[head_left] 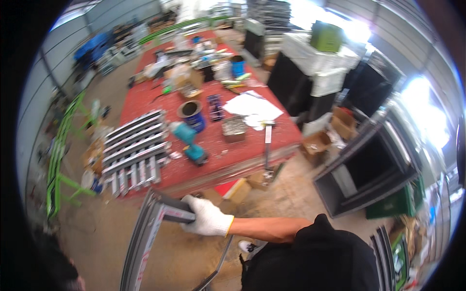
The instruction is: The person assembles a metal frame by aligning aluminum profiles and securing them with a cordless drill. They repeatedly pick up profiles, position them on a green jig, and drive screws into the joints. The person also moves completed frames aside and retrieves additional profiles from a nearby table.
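Observation:
My right hand, in a white knitted glove with a yellow cuff edge, reaches left across my body. Its fingers are closed on the short side of a dark grey metal frame, close to the corner. The frame stands tilted at the lower left, and a long side with a pale printed strip runs out of the picture below. My left hand is not in view. Beyond the frame, a stack of crossed metal profiles lies on the near left corner of a red-topped table.
A teal cordless drill, blue can, box of small metal parts, hammer and papers lie on the table. A large dark frame leans at the right. Green trestles stand left. Part of another person shows at lower left.

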Demonstrator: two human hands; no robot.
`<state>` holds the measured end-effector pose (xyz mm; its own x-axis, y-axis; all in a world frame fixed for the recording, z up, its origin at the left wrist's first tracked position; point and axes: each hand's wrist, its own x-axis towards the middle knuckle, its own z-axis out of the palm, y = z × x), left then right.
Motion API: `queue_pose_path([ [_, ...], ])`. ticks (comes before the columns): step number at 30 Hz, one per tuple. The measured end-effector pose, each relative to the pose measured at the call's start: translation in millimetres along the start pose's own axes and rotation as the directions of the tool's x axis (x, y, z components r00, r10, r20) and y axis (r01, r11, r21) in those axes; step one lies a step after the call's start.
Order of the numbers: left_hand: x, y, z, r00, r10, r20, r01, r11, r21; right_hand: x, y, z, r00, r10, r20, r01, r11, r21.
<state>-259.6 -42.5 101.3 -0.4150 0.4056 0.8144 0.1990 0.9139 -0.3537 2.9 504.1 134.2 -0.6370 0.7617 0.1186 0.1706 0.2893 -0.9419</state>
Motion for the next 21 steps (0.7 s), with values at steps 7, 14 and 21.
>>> queue_pose_path([
  [7, 91.2, 261.8, 10.2, 0.977, 0.212, 0.011, -0.127, 0.624, -0.771, -117.0, 59.0, -183.8, 0.789, 0.123, -0.602, -0.273, 0.948, -0.165],
  [14, 127.9, 474.8, -179.9, 0.798, 0.524, 0.297, 0.433, -0.156, -0.888, -254.6, 85.8, -334.1, 0.362, 0.317, -0.876, -0.615, 0.788, 0.031],
  [21, 115.0, 621.5, -362.4, 0.616, 0.779, 0.114, 0.515, -0.289, -0.807, -397.3, 104.7, -435.5, 0.105, 0.177, -0.979, -0.558, 0.825, 0.089],
])
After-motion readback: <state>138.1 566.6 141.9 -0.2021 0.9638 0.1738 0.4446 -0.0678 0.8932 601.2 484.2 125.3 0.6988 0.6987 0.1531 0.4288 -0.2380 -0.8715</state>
